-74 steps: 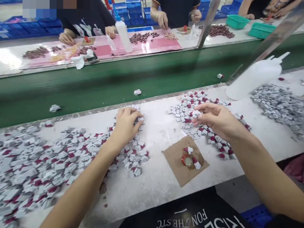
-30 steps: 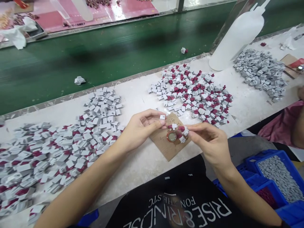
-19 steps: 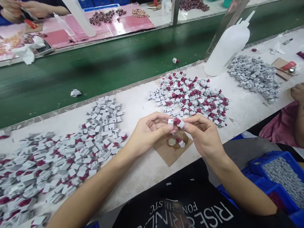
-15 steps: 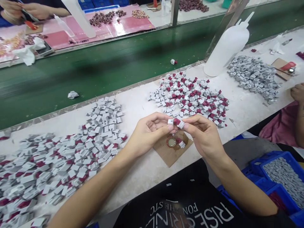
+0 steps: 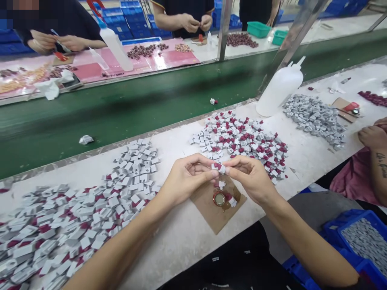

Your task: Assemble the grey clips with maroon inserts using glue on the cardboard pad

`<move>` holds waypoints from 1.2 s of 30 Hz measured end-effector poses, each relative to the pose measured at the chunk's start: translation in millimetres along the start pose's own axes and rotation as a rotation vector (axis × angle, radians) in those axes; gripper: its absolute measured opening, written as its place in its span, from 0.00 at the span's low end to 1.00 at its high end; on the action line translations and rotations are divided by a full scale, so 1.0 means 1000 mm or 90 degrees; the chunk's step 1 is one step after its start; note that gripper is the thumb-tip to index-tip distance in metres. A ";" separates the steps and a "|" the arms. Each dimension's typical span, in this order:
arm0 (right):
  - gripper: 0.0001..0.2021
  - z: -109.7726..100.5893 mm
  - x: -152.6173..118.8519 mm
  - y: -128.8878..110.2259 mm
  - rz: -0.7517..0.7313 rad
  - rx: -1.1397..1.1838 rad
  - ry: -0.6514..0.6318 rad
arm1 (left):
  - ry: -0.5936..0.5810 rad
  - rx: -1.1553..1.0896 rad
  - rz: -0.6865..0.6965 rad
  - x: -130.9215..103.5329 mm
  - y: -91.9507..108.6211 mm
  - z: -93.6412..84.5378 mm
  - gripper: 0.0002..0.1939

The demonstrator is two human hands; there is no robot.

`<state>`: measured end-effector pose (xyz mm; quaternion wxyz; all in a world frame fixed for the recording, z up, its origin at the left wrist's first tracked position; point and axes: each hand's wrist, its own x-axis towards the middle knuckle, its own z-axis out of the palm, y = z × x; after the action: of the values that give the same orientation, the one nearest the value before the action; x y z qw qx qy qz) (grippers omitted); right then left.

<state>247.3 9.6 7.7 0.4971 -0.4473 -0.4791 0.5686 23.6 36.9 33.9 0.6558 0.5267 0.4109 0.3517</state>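
Observation:
My left hand (image 5: 190, 174) pinches a small light-grey plastic block (image 5: 214, 166) between thumb and fingertips. Facing it, my right hand (image 5: 249, 174) grips a maroon-and-grey plastic piece (image 5: 221, 168). Both parts meet end to end between my fingers, though how far they fit together I cannot tell. Below them lies a square of brown cardboard (image 5: 211, 213) with a wet brown stain. On it sit a round metal cap (image 5: 219, 198) with a reddish rim and a loose maroon-and-grey piece (image 5: 232, 200).
A heap of grey-and-maroon pieces (image 5: 242, 139) lies beyond my right hand; another pile (image 5: 78, 219) spreads to the left. A white squeeze bottle (image 5: 279, 90) stands behind. A green belt (image 5: 145, 104) crosses beyond the table. Co-workers' hands (image 5: 193, 23) are across it; another person's arm (image 5: 376, 139) is at right.
The block in my left hand and the piece in my right, earlier slightly apart, now touch. The view has tilted up, showing more of the co-workers opposite.

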 end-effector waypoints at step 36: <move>0.20 0.047 0.088 -0.038 -0.016 0.016 -0.111 | 0.112 0.271 0.258 0.015 0.041 -0.044 0.08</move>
<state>196.9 93.9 49.0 0.4661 -0.3835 -0.5188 0.6054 -11.2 76.6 67.1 0.4092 0.6909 0.4171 0.4257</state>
